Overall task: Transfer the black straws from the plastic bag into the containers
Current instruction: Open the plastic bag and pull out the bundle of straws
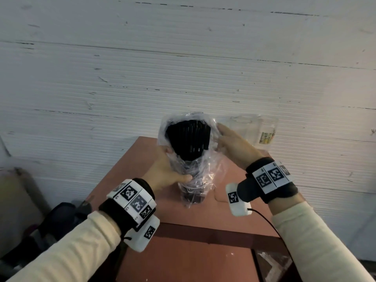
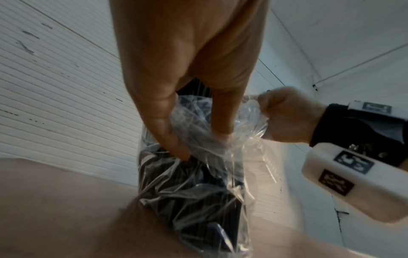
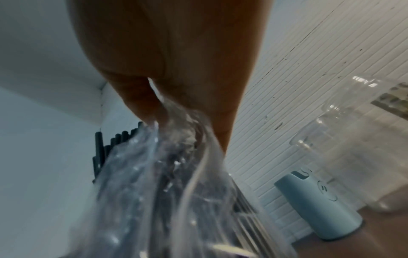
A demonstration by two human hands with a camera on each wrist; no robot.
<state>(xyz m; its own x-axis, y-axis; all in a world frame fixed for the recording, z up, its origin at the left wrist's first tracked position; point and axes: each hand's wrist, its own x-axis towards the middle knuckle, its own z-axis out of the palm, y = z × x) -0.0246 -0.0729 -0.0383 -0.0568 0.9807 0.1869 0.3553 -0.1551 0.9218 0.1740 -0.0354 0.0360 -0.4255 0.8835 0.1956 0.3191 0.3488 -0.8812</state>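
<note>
Item: plastic bag (image 1: 195, 171) of black straws (image 1: 188, 139), standing upright on the red table (image 1: 203, 216), near its far edge.

Held by: our left hand (image 1: 165, 171), fingers and thumb curled round the bag's middle; our right hand (image 1: 234, 147), pinching the film at the bag's open mouth, as the left wrist view shows.

Orientation: the bundle's long axis runs near vertical, bottom ends on the table, top ends pointing up and slightly toward us. The mouth gapes open, and the right wrist view shows some straw tips standing clear of the film.

Handling, as we judge it: the straws are light and fairly stiff singly, but loose and slippery as a bundle, apt to fan out or slide once the film stops squeezing them. The film itself is thin, limp and crinkly; it gives no support and may cling or drag. We would take the straws by the exposed upper ends, a small bunch at a time, while our left hand steadies the bag at its waist. Squeezing hard could kink them.

Destination: clear containers (image 1: 242, 129) to the right, close to the wall; a glass with a printed label (image 1: 267, 131) beside them. No straws show in them. A pale blue cup (image 3: 318, 207) stands on the table in the right wrist view.
</note>
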